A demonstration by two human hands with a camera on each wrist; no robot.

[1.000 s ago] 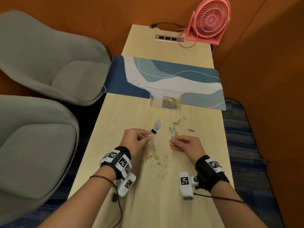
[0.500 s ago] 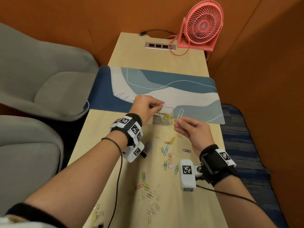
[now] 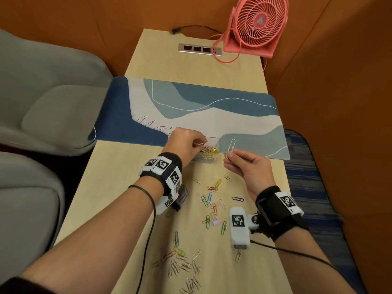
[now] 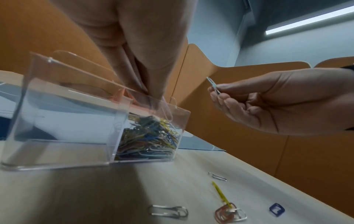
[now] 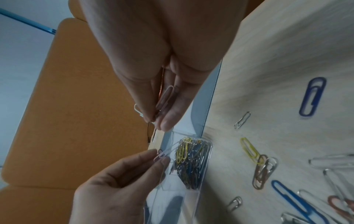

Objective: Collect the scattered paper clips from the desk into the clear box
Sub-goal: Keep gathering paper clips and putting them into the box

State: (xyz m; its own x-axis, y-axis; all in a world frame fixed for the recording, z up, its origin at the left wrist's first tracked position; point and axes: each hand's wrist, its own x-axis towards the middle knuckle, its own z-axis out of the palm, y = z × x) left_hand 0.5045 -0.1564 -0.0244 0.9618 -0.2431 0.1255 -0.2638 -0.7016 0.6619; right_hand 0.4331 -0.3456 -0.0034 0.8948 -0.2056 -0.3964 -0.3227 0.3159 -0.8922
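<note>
The desk is a narrow strip hemmed in by orange walls to the right and beyond, with grey chairs to the left, so open room for moving is judged to lie mostly along its length, and its right edge runs close beside the right forearm. A blue mat is laid across the desk, and a pink fan is stood at the far end, well apart from the work. The clear box is set at the near edge of the mat; its right compartment is seen to be well filled with paper clips, while the left compartment appears bare in the left wrist view. The left hand is held over the box with a pale clip pinched between its fingertips, seemingly at the point of release. The right hand is held just right of the box, with a light clip pinched upright and at least one more tucked against its fingers. The task is judged roughly half done: many loose clips are left scattered between the wrists and in a denser cluster nearer the body.
</note>
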